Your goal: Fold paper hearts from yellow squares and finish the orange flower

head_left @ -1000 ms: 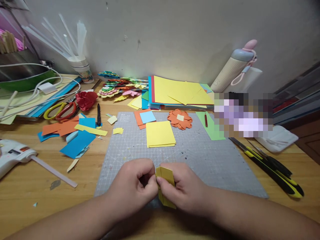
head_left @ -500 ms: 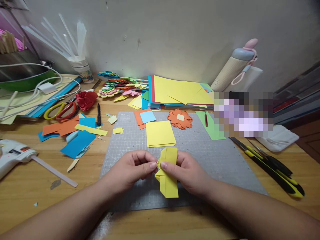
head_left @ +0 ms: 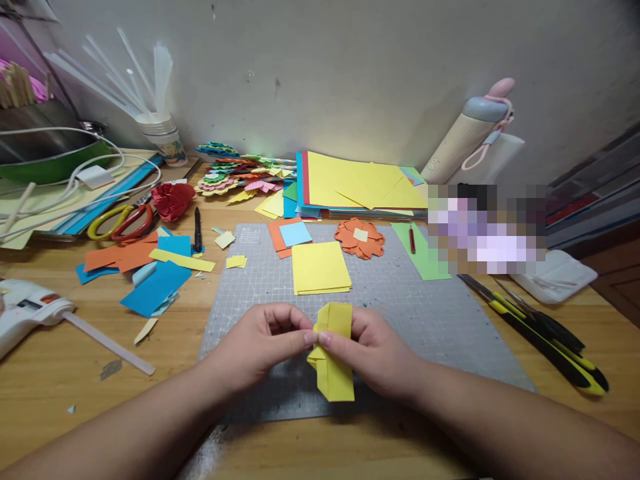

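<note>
A folded piece of yellow paper point(head_left: 336, 373) is held upright over the grey cutting mat point(head_left: 425, 353). My right hand point(head_left: 375, 350) grips it from the right, thumb pressed on its front and fingers behind. On its left edge, where small folded flaps stick out, my left hand point(head_left: 280, 340) pinches the paper between thumb and fingertips. Just beyond my hands lies a stack of yellow paper squares point(head_left: 321, 268). An orange paper flower point(head_left: 360, 238) with a pale square at its centre sits behind that stack, near a blue paper square point(head_left: 295, 234) on orange paper.
A glue gun point(head_left: 30, 310) and paper scraps point(head_left: 157, 283) lie on the left, with scissors point(head_left: 133, 222) and a black pen point(head_left: 198, 230) behind. On the right rest a yellow-black cutter point(head_left: 545, 340) and a pencil point(head_left: 413, 239). Coloured sheets point(head_left: 360, 180) lie along the wall.
The yellow paper has shifted slightly down and to the left with my hands. My left fingertips and right thumb have come closer together at its left edge.
</note>
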The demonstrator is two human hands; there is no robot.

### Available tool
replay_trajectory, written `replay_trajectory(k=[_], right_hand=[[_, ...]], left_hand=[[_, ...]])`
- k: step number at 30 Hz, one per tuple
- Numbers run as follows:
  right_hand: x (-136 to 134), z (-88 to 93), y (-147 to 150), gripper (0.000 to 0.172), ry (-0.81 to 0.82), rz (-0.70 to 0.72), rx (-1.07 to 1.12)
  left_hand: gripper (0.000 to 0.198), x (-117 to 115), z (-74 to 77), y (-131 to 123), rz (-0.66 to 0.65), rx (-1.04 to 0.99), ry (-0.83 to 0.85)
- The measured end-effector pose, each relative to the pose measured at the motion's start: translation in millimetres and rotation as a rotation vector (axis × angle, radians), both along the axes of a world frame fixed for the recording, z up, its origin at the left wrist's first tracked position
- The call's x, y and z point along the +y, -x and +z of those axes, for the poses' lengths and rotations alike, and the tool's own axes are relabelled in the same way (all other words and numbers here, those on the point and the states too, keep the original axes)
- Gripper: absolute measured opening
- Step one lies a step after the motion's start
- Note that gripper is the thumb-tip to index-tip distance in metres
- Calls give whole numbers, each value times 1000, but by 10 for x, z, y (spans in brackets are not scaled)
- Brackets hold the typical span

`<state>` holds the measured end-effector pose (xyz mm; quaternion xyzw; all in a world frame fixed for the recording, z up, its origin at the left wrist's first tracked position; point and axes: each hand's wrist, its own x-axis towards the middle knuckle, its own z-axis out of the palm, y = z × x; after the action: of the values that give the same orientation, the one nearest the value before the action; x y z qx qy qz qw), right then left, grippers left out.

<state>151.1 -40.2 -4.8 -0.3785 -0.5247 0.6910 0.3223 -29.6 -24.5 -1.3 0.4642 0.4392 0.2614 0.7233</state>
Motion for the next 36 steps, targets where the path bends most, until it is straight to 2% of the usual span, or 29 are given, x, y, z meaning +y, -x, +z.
replay_trajectory(k=[9,16,24,36], right_hand=[[14,0,-17,23,51,-32,31],[11,9,-4,22,6,-24,-13],[8,9,-3,26,-5,-13,-1],[8,2,-14,21,-84,-6,-51]], left_hand=[[23,2,-38,14,12,-90,7],[20,4,-10,19,-2,-36,-37],[21,-6,-18,-10,-7,-96,-31],[22,-6,40,-31,-14,13,-65]])
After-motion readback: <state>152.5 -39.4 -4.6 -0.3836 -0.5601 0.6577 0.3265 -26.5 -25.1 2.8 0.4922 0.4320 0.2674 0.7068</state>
